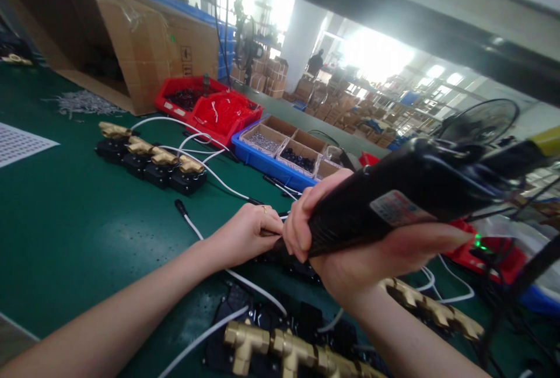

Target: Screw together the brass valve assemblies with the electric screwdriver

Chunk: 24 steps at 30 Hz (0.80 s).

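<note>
My right hand is wrapped round a black power screwdriver, which tilts up to the right. Its front end is hidden behind my fingers. My left hand is pinched at the tool's front end, fingertips touching my right fingers; what it grips is too small to make out. Black units with brass tee fittings lie below my hands, partly covered by them. A white cable passes beneath my left wrist, and its black plug rests on the green table.
Four-part row of brass-topped black units sits left. Behind stand red bins, a blue tray with cardboard compartments and a large cardboard box. More brass fittings and a red bin lie right.
</note>
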Tool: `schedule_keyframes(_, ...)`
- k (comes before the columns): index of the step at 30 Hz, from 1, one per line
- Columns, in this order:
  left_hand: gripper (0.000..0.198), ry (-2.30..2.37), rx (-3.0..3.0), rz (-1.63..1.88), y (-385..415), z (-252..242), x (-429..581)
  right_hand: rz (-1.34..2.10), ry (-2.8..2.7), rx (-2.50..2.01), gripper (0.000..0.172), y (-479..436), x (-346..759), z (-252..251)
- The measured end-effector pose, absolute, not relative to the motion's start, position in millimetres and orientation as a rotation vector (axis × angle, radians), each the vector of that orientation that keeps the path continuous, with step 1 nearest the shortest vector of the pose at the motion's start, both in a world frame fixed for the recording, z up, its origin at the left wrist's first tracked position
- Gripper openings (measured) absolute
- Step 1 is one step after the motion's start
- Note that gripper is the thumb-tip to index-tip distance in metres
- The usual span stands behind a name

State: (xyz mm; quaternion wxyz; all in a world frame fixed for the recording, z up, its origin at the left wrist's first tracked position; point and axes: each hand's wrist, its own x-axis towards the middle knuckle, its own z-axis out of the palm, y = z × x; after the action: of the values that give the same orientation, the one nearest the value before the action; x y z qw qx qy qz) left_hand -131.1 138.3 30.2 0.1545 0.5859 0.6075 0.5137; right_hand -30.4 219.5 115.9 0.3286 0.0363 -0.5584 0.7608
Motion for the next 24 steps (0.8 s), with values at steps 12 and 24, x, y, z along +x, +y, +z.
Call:
schedule_keyframes(12,0.025,1.802,1.751,1.415,138.0,18.6,-130.0,1.964,-1.468,0.027,0.065,225.3,-28.1,121.2)
schedule_keyframes(24,0.015,1.816,1.705,1.281,90.2,28.6,-157.6,2.043,-1.637,-0.027,0.071,215.8,-21.5,131.7)
